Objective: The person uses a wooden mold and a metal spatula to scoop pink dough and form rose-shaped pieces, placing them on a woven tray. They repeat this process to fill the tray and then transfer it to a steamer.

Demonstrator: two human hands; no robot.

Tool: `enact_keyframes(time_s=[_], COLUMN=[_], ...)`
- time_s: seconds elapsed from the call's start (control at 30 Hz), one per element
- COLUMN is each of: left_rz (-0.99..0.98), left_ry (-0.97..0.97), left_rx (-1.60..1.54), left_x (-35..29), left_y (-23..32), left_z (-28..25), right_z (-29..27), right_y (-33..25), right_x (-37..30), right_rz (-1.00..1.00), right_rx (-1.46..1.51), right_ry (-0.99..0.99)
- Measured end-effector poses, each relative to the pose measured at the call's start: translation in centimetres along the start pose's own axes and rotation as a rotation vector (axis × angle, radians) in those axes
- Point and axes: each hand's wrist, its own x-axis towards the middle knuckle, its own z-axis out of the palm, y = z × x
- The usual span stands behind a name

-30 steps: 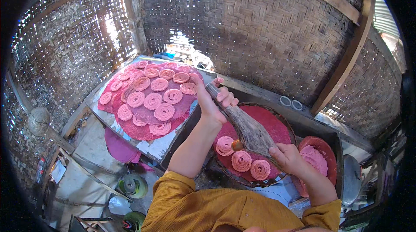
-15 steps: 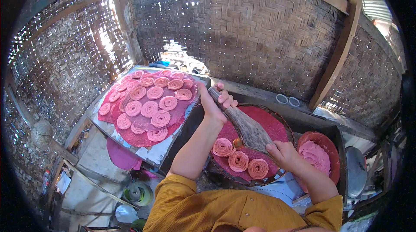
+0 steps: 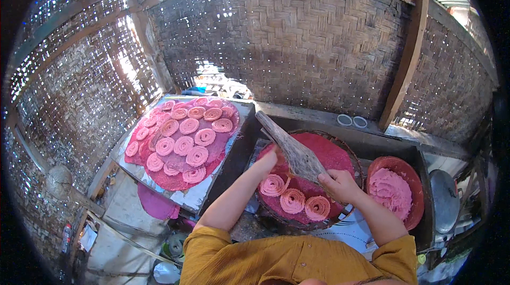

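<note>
A weathered grey wooden press handle (image 3: 300,154), narrow at its far end and broad toward me, slants over a round tray. My right hand (image 3: 342,185) grips the broad near end, thumb on top. Under the wood on its left side is my left hand (image 3: 272,160), its fingers hidden behind the handle. A thin pink-orange strand of dough (image 3: 288,179) hangs beneath the handle, by the leftmost of three dough spirals: the left spiral (image 3: 272,185), the middle spiral (image 3: 292,201) and the right spiral (image 3: 317,208). They lie on the tray's dark pink cloth (image 3: 332,152).
At the left, a board carries pink cloth (image 3: 175,180) with several dough spirals (image 3: 184,145). On the right stand a red bowl (image 3: 417,200) of pink dough (image 3: 390,189) and a grey metal lid (image 3: 443,200). Two white rings (image 3: 345,120) rest on the ledge by the woven wall (image 3: 319,45).
My left hand has left the handle's narrow far end and come down beneath the wood. The right hand keeps its grip. A strand now shows above the left spiral.
</note>
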Motion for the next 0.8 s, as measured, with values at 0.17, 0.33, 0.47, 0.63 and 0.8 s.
enact_keyframes(time_s=[0.17,0.33,0.47,0.63,0.8], left_rz=[0.026,-0.016,-0.023,-0.075,-0.104], left_ry=[-0.205,-0.178,0.072,0.227,0.246], left_rx=[0.274,0.338,0.799,0.954,0.998], left_x=[-1.3,0.4,0.5,0.4,-2.8], left_y=[-1.2,-3.0,-2.6,-3.7,-1.2], left_z=[0.1,-2.0,-1.9,-4.2,-2.1], right_z=[0.0,0.4,0.6,0.0,-0.1], right_y=[-0.2,0.4,1.7,1.4,2.4], right_x=[0.1,0.5,0.8,-0.1,-0.8], right_rz=[-0.009,-0.012,0.040,0.104,0.092], right_rx=[-0.003,0.029,0.130,0.275,0.330], right_ry=[0.005,0.057,0.115,0.100,0.130])
